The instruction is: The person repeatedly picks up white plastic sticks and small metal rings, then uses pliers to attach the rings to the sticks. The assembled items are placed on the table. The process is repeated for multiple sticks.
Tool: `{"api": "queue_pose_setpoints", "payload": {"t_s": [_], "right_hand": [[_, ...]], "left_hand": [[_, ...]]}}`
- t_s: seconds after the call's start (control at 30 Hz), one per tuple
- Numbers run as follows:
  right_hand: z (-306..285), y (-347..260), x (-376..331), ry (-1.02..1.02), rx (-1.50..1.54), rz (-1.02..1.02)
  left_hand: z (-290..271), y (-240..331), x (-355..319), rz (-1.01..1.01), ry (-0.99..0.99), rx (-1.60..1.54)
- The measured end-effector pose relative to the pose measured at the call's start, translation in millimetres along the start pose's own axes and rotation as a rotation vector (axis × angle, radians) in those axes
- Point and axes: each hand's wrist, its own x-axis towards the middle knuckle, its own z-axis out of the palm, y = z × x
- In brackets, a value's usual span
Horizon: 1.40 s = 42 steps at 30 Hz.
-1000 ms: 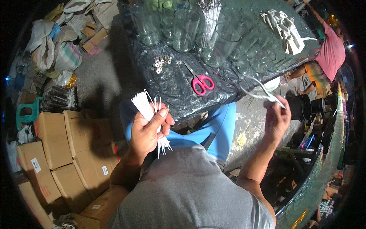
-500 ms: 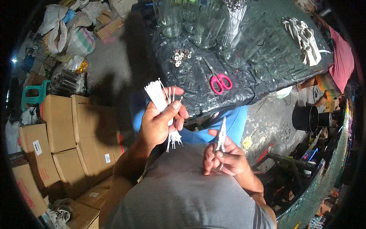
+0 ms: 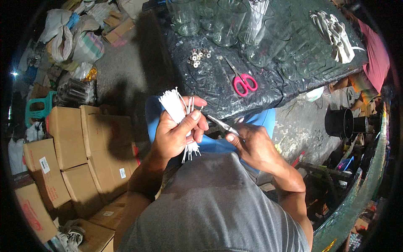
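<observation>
My left hand [image 3: 173, 138] is closed round a bundle of thin white wick-like strands [image 3: 172, 106]. Their tops fan out above the thumb and the lower ends stick out below the fist. A few strands stand apart between thumb and fingers. My right hand [image 3: 254, 143] grips slim needle-nose pliers [image 3: 223, 124], pointed left and up. The pliers' tip is close to the separated strands by my left fingertips; whether it touches one I cannot tell. The pliers' handles are hidden in my palm.
On the black plastic-covered table [image 3: 218, 103] are pink-handled scissors [image 3: 244, 84], small round pieces [image 3: 196, 59], several glass jars [image 3: 228, 29], more white strands [image 3: 256, 19] in a jar and white cloth strips [image 3: 336, 40]. Cardboard boxes [image 3: 71, 138] stand left; a person in pink [image 3: 371, 50] is at right.
My right hand has turned the pliers from upright to slanting left and brought their tip up to the strands. My left hand has barely moved and keeps its hold on the bundle.
</observation>
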Motion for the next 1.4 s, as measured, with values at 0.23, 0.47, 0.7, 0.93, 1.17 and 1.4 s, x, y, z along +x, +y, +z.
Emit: {"api": "queue_pose_setpoints", "payload": {"t_s": [0.23, 0.47, 0.7, 0.93, 1.17, 1.4], "right_hand": [[9, 2, 5, 0.06, -0.005, -0.058], [8, 2, 7, 0.08, -0.019, -0.014], [7, 9, 11, 0.189, 0.064, -0.115], [-6, 19, 3, 0.187, 0.051, -0.012], [-42, 27, 4, 0.35, -0.108, 0.074], [-57, 48, 25, 0.486, -0.32, 0.051]], "left_hand": [[5, -1, -2, -0.01, -0.005, 0.063], [14, -5, -5, 0.073, 0.047, 0.22], [24, -7, -6, 0.165, 0.078, 0.512], [30, 5, -14, 0.129, 0.072, 0.587], [4, 20, -20, 0.054, 0.067, 0.839], [-25, 11, 3, 0.245, 0.321, 1.006]]}}
